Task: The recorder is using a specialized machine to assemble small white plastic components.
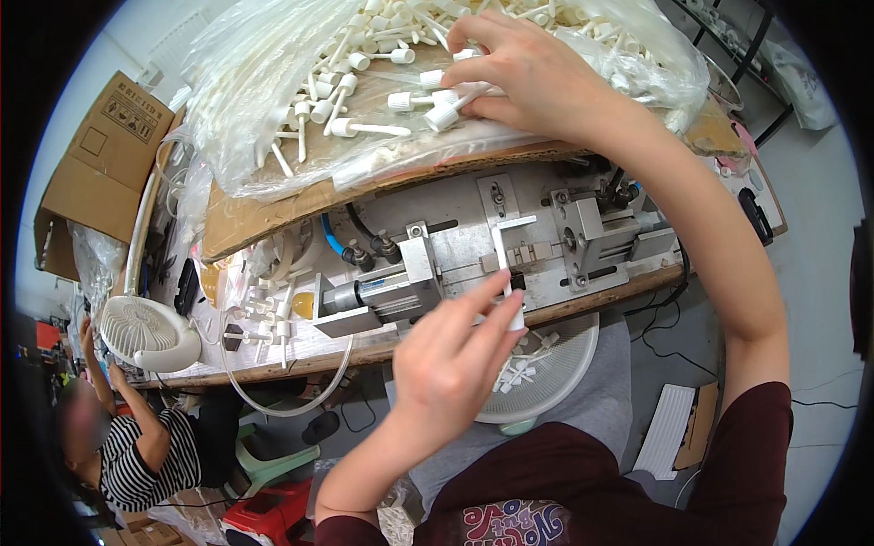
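A clear plastic bag (241,100), cut off by the upper edge of the view, lies over a cardboard sheet (223,223) and carries a heap of white capped stems (382,32). Below the sheet, the metal fixture (460,264) sits on the bench, its far side hidden under the cardboard. A white basket (575,375) with small white pieces in it rests on the person's lap, partly covered by the bench edge and the left forearm side.

The right hand (533,77) reaches into the near part of the heap, fingers bent and parted. The left hand (446,364) is over the fixture's near edge, thumb and forefinger pinching a slim white angled piece (500,247). This piece stands out beyond the fingertips, its short arm pointing right above the fixture; the pinched stretch is covered, and its lower end shows just below the thumb. At the right fingertips, one capped stem (443,116) has its cap bare toward the person while its stem runs under the fingers; whether they grip it, I cannot fairly tell.
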{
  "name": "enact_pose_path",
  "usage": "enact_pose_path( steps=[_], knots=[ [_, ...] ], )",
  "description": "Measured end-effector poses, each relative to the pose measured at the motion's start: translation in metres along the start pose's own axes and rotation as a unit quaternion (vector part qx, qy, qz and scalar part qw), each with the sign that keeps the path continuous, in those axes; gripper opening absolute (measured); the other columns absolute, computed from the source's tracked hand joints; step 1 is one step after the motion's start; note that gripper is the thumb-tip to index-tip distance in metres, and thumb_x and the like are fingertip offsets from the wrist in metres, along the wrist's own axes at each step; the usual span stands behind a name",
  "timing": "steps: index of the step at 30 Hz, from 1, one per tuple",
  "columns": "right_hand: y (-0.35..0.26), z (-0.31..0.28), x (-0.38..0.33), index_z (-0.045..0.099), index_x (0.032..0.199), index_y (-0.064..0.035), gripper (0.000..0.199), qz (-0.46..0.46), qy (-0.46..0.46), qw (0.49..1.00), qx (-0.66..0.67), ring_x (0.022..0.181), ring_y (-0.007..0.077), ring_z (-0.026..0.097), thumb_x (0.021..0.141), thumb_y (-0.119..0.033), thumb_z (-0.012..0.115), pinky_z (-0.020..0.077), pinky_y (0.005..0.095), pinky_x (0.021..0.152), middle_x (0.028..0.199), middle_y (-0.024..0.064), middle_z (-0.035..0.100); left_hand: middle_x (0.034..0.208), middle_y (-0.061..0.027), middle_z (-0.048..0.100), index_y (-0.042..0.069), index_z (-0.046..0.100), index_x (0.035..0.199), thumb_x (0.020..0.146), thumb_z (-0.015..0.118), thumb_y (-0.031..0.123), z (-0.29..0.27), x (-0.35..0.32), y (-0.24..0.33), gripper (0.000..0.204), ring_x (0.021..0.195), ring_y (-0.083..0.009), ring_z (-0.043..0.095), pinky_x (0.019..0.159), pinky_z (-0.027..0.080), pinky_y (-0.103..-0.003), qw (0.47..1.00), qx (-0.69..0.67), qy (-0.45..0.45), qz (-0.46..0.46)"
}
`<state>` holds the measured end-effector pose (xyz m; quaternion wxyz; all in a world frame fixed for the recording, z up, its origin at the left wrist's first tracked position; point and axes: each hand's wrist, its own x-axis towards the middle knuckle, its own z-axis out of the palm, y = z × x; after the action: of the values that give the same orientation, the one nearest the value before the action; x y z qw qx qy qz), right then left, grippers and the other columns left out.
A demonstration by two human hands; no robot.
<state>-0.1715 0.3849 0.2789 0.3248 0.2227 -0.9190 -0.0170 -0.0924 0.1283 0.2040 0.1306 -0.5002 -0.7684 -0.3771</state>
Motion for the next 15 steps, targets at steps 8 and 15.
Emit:
enact_pose_path(
  steps=[8, 15],
  knots=[
    [-0.01, -0.007, -0.022, 0.07, 0.095, -0.0028, 0.011, 0.089, 0.019, 0.994, 0.054, 0.077, 0.0225, 0.066, 0.085, -0.007, 0.07, 0.0529, 0.033, 0.07, 0.1, 0.0072, 0.065, 0.113, -0.0089, 0.073, 0.001, 0.074, 0.1, 0.075, 0.08, 0.009, 0.032, -0.006, 0.001, 0.027, 0.072, -0.0168, 0.069, 0.063, 0.049, -0.028, 0.992, 0.119, -0.027, 0.017],
    [-0.051, -0.043, -0.043, 0.067, 0.108, 0.0037, 0.025, 0.237, 0.111, 0.866, 0.427, 0.095, 0.0214, 0.067, 0.09, -0.015, 0.068, 0.0529, 0.0327, 0.083, 0.107, 0.0132, 0.067, 0.114, -0.0064, 0.073, 0.004, 0.075, 0.099, 0.072, 0.082, 0.011, 0.028, 0.001, -0.002, 0.029, 0.061, -0.0162, 0.064, 0.057, 0.048, -0.027, 0.993, 0.111, -0.043, 0.007]
  ],
)
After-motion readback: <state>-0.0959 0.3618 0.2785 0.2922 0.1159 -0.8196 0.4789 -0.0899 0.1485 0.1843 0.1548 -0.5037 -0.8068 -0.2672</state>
